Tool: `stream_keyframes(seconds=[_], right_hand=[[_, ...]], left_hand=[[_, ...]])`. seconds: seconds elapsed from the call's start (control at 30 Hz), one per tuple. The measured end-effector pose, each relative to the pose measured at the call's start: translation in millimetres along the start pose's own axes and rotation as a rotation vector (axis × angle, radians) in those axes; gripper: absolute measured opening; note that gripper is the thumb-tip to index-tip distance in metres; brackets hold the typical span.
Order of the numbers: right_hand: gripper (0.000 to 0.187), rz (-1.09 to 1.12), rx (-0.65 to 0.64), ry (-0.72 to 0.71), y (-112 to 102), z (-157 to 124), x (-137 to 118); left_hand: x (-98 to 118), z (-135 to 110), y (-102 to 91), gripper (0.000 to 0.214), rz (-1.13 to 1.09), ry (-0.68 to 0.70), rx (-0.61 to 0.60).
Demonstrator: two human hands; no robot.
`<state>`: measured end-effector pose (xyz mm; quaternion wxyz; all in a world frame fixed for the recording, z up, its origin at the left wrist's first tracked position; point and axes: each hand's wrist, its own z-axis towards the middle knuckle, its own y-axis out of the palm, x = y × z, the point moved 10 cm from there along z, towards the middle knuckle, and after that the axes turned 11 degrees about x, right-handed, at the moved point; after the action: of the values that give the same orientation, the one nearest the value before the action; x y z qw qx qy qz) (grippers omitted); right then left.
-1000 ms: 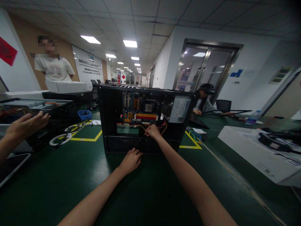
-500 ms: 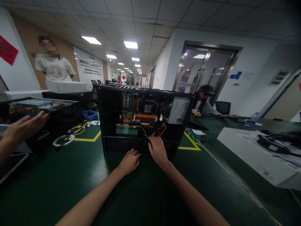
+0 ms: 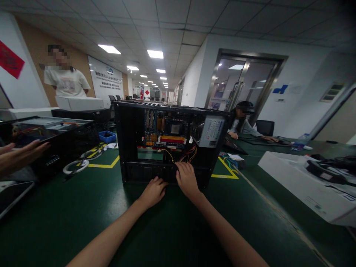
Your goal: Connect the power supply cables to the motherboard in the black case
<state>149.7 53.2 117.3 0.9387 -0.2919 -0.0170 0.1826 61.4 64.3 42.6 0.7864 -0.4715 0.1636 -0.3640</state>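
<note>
Computer case (image 3: pixel 147 171), one, stands upright on one green table (image 3: pixel 172 230), open side toward the wearer. Inside it are one circuit board (image 3: pixel 154 128), one power box (image 3: pixel 213 129) and several wires (image 3: pixel 192 152). The left hand (image 3: pixel 152 191), loosely curled, rests at its bottom edge; the right hand (image 3: pixel 187 180) bends over the opening's lower edge. Whether either grips anything, I cannot tell. One blue bin (image 3: pixel 107 137) sits behind, leftward, contents unclear.
</note>
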Motion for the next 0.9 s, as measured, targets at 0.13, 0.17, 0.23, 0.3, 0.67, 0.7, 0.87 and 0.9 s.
stream_keyframes(seconds=[0.13,0.17,0.23,0.3,0.67,0.7,0.87,0.9], right_hand=[[0.026,0.041,-0.128,0.095,5.2,26.1,9.3],[0.025,0.055,-0.181,0.112,10.7,33.7,11.5],[0.024,0.098,-0.299,0.142,26.9,48.0,16.2],[0.024,0.145,-0.417,0.184,48.4,59.3,22.5],[0.029,0.06,-0.97,0.212,142.8,52.4,29.4],[0.031,0.046,-0.99,0.226,144.2,51.5,29.9],[0.028,0.048,-1.121,0.346,150.8,41.8,30.3],[0.029,0.045,-1.136,0.347,153.2,41.0,29.2]], left_hand=[[-0.4,0.2,0.8,0.028,0.003,-0.001,0.005],[-0.5,0.1,1.3,0.028,0.002,0.001,0.005],[-0.8,0.0,1.9,0.027,0.001,0.003,0.008],[-0.8,-0.1,1.8,0.027,-0.001,0.005,0.011],[-1.0,-0.1,3.8,0.03,-0.003,-0.008,-0.028],[-1.2,-0.1,4.2,0.03,-0.002,-0.012,-0.031],[-1.3,-0.3,3.8,0.03,-0.006,-0.02,-0.03],[-1.2,-0.3,3.3,0.03,-0.01,-0.02,-0.027]])
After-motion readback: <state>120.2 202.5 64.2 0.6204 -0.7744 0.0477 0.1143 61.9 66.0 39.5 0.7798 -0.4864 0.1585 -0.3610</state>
